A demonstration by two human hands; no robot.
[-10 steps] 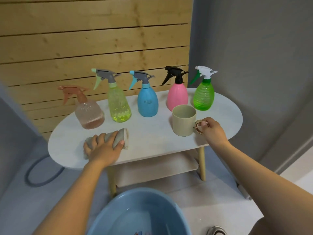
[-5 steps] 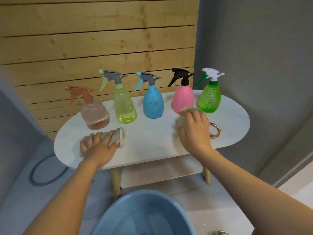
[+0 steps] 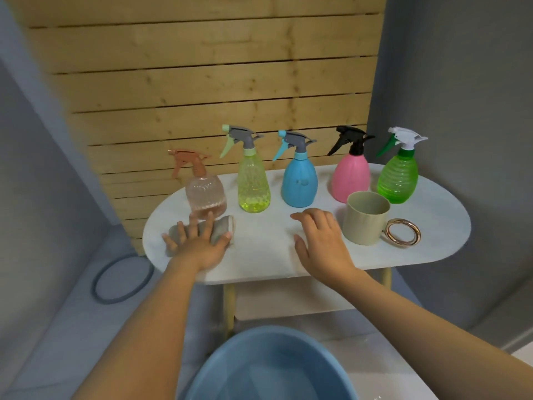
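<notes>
A beige mug (image 3: pixel 365 217) with a gold ring handle (image 3: pixel 402 232) stands upright on the right part of the white oval table (image 3: pixel 438 226). My right hand (image 3: pixel 321 241) hovers over the table just left of the mug with relaxed fingers, apart from it and holding nothing. A rolled grey cloth (image 3: pixel 220 230) lies on the table's left part. My left hand (image 3: pixel 196 243) rests on top of the cloth with fingers spread out straight.
Several spray bottles stand in a row at the table's back: peach (image 3: pixel 205 194), yellow (image 3: pixel 253 183), blue (image 3: pixel 300 180), pink (image 3: pixel 350 177), green (image 3: pixel 398 177). A blue basin (image 3: pixel 245 368) holding water sits on the floor below me. A grey ring (image 3: pixel 122 280) lies on the floor left.
My right hand let go of the mug's handle, passed over the mug and now sits left of it. My left hand's fingers straightened on the cloth.
</notes>
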